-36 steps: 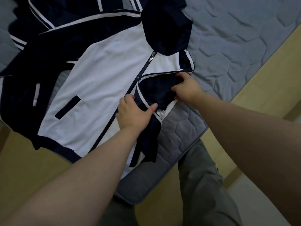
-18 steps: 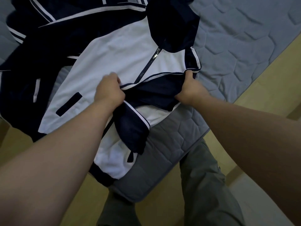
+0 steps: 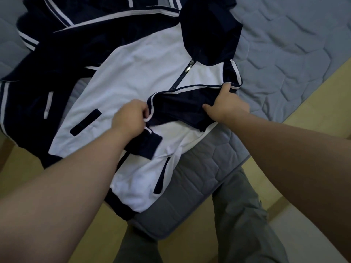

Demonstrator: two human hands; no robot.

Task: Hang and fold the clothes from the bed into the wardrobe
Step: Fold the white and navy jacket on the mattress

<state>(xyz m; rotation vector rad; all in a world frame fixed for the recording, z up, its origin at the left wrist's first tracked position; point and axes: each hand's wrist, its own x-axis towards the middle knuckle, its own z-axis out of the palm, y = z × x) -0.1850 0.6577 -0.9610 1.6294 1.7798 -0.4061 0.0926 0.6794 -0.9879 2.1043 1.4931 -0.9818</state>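
Front-up on the near corner of the grey quilted mattress (image 3: 284,44): a white-and-navy zip jacket (image 3: 144,76), hem end hanging a little over the mattress edge. Across its chest, one navy sleeve (image 3: 180,105) folded sideways, stretched between both hands. Pinched at its white-piped edge by the left hand (image 3: 131,118), fingers curled tight, just over the middle of the white front. Held at its shoulder end by the right hand (image 3: 226,105), thumb up on the piping, forefinger laid along the dark cloth, remaining fingers tucked under and out of sight.

White body panels, navy hood (image 3: 210,31) lying flat above the neck, metal zip pull (image 3: 190,66) closed up near the collar, a slanted navy pocket welt (image 3: 85,122) left of the left hand, a second welt lower down beside the left forearm, a navy hem band (image 3: 121,209) at the bottom. Zip line below the chest hidden under the sleeve and the left wrist.

Touching the jacket's far side, more navy clothing with white stripes (image 3: 76,8), bunched toward the top left. Below the mattress corner, grey trousers (image 3: 243,215) on the person's legs, and yellowish floor (image 3: 322,103) to either side.
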